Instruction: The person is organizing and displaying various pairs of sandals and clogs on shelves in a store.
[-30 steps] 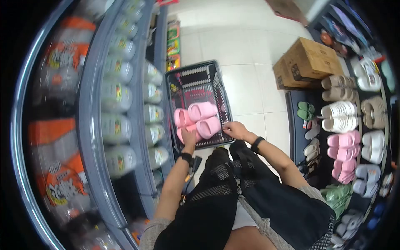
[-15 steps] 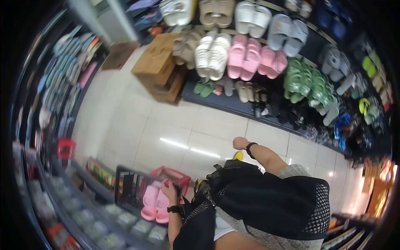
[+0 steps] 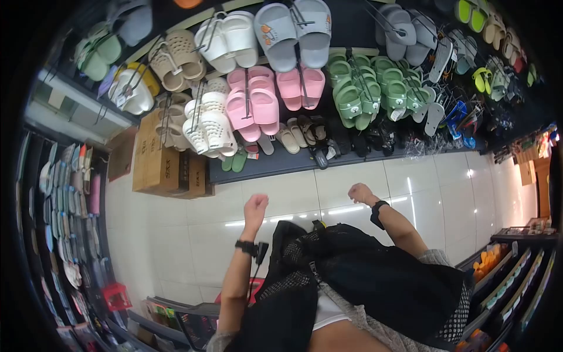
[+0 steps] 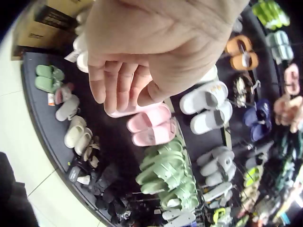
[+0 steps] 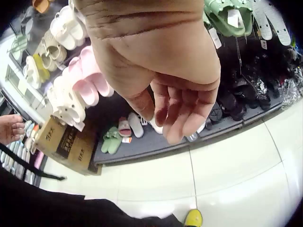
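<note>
Both hands are raised in front of a wall rack of slippers and hold nothing. In the head view my left hand (image 3: pixel 256 205) hangs over the white floor with its fingers loosely curled, a black watch on the wrist. My right hand (image 3: pixel 359 192) is further right, also loosely curled and empty. The left wrist view shows the left hand (image 4: pixel 142 56) in front of pink slippers (image 4: pixel 151 127) and green slippers (image 4: pixel 165 172). Seen from the right wrist, the right hand (image 5: pixel 170 80) is above the dark bottom shelf (image 5: pixel 142 146). Neither hand touches the rack.
Pink slippers (image 3: pixel 258 102), white slippers (image 3: pixel 211 126) and green slippers (image 3: pixel 363 88) hang on the rack ahead. Cardboard boxes (image 3: pixel 161 161) stand at its left end. A black basket (image 3: pixel 196 325) is low at the left. A black mesh bag (image 3: pixel 328 276) hangs at my front.
The view has swung from the basket and drinks shelf to the slipper wall. My left hand let go of the pink slippers in the basket; both hands rose, empty.
</note>
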Tool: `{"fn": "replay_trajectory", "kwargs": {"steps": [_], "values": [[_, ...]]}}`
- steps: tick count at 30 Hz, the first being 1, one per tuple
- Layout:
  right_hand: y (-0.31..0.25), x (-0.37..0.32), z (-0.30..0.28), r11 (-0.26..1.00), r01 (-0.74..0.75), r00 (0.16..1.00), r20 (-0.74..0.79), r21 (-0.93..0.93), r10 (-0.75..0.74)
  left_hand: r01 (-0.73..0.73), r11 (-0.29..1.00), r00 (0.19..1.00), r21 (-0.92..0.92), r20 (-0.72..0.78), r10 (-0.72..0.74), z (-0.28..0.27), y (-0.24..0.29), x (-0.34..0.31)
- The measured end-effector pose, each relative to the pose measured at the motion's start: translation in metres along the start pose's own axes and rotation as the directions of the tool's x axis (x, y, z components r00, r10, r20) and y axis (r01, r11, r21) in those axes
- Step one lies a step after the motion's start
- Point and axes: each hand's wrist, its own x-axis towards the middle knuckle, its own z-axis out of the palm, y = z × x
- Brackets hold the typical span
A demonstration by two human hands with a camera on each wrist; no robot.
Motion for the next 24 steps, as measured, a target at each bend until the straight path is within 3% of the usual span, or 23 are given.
{"fn": "replay_trajectory", "kwargs": {"steps": [2,3,5,7,9,12,16,17,19,20,21,24], "values": [[-0.017,0.003,-0.012,0.959,0.124,0.991,-0.076,0.256,-0.108,-0.132,0.988,0.989,0.075,0.083,0.126,0.024,0.037,0.055],[-0.028,0.005,-0.016,0.957,0.119,0.992,-0.07,0.266,-0.104,-0.211,0.968,0.972,0.135,0.137,0.193,0.035,0.052,0.085],[-0.047,0.014,-0.022,0.872,0.169,0.984,-0.128,0.459,-0.123,-0.273,0.949,0.951,0.16,0.193,0.241,0.061,0.068,0.146],[-0.06,0.03,-0.031,0.859,0.194,0.98,-0.127,0.473,-0.152,-0.32,0.928,0.933,0.192,0.232,0.274,0.085,0.094,0.206],[-0.064,0.043,-0.042,0.845,0.216,0.976,-0.132,0.489,-0.173,-0.288,0.956,0.937,0.059,0.224,0.268,0.11,0.116,0.265],[-0.066,0.059,-0.064,0.889,0.201,0.971,-0.206,0.411,-0.124,-0.216,0.97,0.961,0.115,0.199,0.19,0.135,0.125,0.353],[-0.068,0.074,-0.093,0.912,0.171,0.937,-0.347,0.374,-0.034,-0.161,0.968,0.968,0.191,0.222,0.117,0.165,0.086,0.457],[-0.072,0.072,-0.101,0.905,0.149,0.924,-0.382,0.398,0.016,-0.17,0.966,0.961,0.193,0.248,0.119,0.168,0.104,0.461],[-0.077,0.075,-0.111,0.89,0.096,0.929,-0.361,0.446,0.08,-0.037,0.968,0.939,0.246,0.34,-0.051,0.17,0.138,0.46],[-0.076,0.077,-0.112,0.865,0.107,0.927,-0.364,0.489,0.091,-0.047,0.981,0.934,0.19,0.355,-0.024,0.172,0.137,0.464],[-0.075,0.079,-0.112,0.839,0.12,0.924,-0.368,0.531,0.101,-0.054,0.978,0.923,0.199,0.383,-0.027,0.176,0.135,0.473],[-0.08,0.081,-0.126,0.812,0.113,0.909,-0.39,0.573,0.15,0.16,0.976,0.897,0.15,0.391,-0.207,0.192,0.078,0.526]]}}
